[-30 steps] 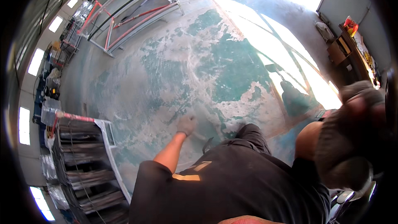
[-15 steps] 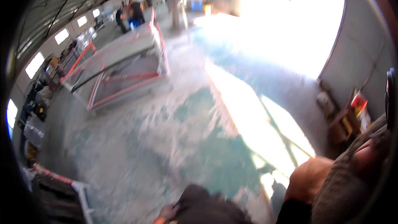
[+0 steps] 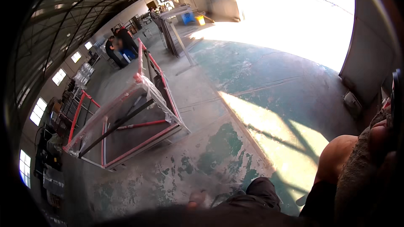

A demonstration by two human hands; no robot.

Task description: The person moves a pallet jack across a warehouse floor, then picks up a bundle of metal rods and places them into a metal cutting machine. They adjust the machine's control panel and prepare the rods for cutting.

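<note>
My left hand (image 3: 196,199) is low at the bottom edge, beside my dark trouser leg (image 3: 263,189). It is small and smeared, so its fingers cannot be made out. Close at the right edge, my bent right arm (image 3: 336,155) is raised, with a dark sleeve below the bare skin. A rough grey-brown, cloth-like thing (image 3: 357,168) covers part of that arm. Skin of what looks like my right hand (image 3: 378,136) shows above it in shadow, its fingers mostly hidden. Whether either hand holds anything is not visible.
A red-and-grey metal frame (image 3: 143,128), partly wrapped in clear film, stands ahead on the left. Farther off, people in dark clothes (image 3: 124,42) bend together near leaning panels (image 3: 168,33). A bright doorway (image 3: 294,21) opens at right. Worn green paint covers the floor (image 3: 223,143).
The view has turned and sharpened; the metal frame now appears lower and nearer. My leg has shifted right in view. My right arm stays raised at the right edge.
</note>
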